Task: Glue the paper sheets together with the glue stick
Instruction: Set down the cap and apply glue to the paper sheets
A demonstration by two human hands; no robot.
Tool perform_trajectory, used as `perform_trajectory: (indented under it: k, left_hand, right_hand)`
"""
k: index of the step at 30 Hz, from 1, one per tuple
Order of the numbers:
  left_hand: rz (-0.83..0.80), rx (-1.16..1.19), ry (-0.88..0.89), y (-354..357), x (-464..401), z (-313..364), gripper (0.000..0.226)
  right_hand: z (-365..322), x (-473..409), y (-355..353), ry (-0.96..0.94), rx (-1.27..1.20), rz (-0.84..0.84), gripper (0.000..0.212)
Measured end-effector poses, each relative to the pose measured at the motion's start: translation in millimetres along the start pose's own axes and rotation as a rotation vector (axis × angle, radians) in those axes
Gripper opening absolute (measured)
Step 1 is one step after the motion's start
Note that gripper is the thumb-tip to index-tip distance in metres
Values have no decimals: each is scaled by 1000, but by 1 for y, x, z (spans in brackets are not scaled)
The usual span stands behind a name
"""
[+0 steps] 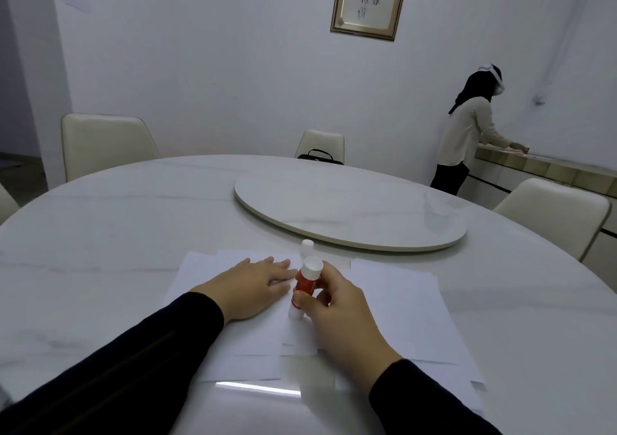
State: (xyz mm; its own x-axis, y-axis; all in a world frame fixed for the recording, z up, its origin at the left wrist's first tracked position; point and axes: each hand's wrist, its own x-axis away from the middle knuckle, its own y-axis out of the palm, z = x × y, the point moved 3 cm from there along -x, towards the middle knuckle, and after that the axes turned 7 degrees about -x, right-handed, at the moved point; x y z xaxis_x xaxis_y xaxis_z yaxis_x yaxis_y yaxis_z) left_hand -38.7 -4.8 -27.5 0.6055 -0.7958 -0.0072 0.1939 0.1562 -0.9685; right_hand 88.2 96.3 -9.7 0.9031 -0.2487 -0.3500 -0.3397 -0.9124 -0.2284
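Several white paper sheets (394,307) lie overlapping on the round table in front of me. My right hand (337,307) grips a red and white glue stick (305,284), held tilted with its lower end on the paper. My left hand (253,284) rests flat on the left sheet, fingers straight, fingertips next to the stick. A small white cap (306,247) stands upright at the far edge of the sheets.
The white marble table (100,251) has a raised turntable (350,211) at its centre, just beyond the paper. Cream chairs (107,144) ring the table; a black bag (320,157) sits on the far one. A person (467,137) stands at a counter at the right.
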Motion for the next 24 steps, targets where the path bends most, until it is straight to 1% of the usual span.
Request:
perform_trajectory:
  k: [4,7,10,12,15,16,17,19,20,22,24]
  left_hand:
    - [1,-13,-30,1,-1,-2,41]
    - [5,-15,-36,1,-1,-2,44]
    - [10,-29,-42,2,-1,-3,45]
    - [17,-35,-40,3,-1,-3,45]
    - [32,-31,-39,3,0,-3,45]
    - [35,-27,-38,3,0,-3,45]
    - [39,-21,-35,3,0,-3,45]
    - [44,0,-30,3,1,-3,45]
    - [44,12,-30,3,1,-2,48]
    - [34,3,-30,2,2,1,57]
    - [27,-19,-33,2,2,3,65]
  right_hand:
    - [-5,19,-3,15,37,-24,22]
    - [-7,30,-5,50,69,-47,26]
    - [-7,36,-7,95,54,-59,25]
    - [-7,38,-10,149,-30,-82,20]
    - [-6,41,-10,273,-342,-155,9]
    - [-7,40,-12,305,-421,-139,10]
    - [-9,37,-17,313,-463,-95,17]
    - [-17,23,-29,263,-481,27,29]
    - [-23,13,-36,218,-479,93,29]
    - [-29,-12,-48,141,-450,230,19]
    - [-26,-35,-50,104,-342,318,9]
